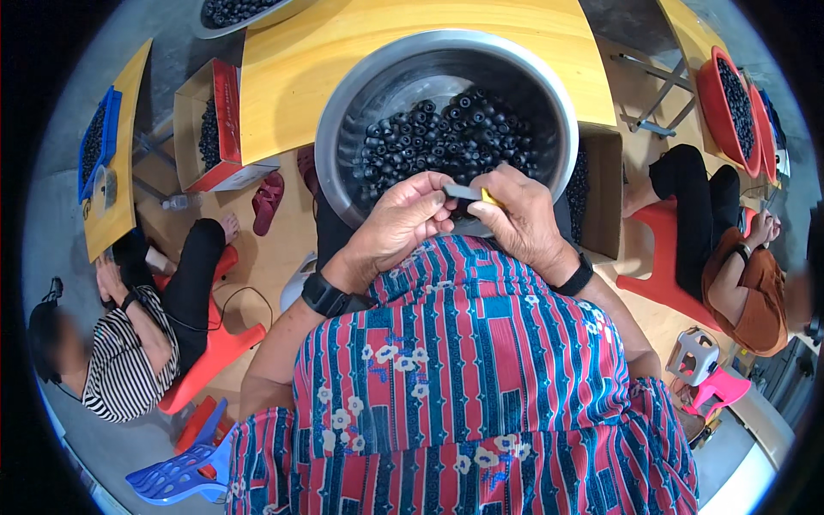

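I have left hand pinching small dark piece between closed fingertips, right hand curled round yellow-handled knife, blade just beside piece; on my feed, both at near edge of metal bowl, black round pieces heaped inside

Shiny metal bowl, glossy black bits, plain wood table

So the bowl looks like smooth brushed metal, kinda satiny, and the small black pieces in it have a glossy shine, can't tell if they're plastic or rubber. Knife blade looks like dullish metal, yellow handle looks like smooth plastic. Table is grained wood with a light sheen. Shirt is matt printed cloth, stool smooth red plastic, box cardboard.
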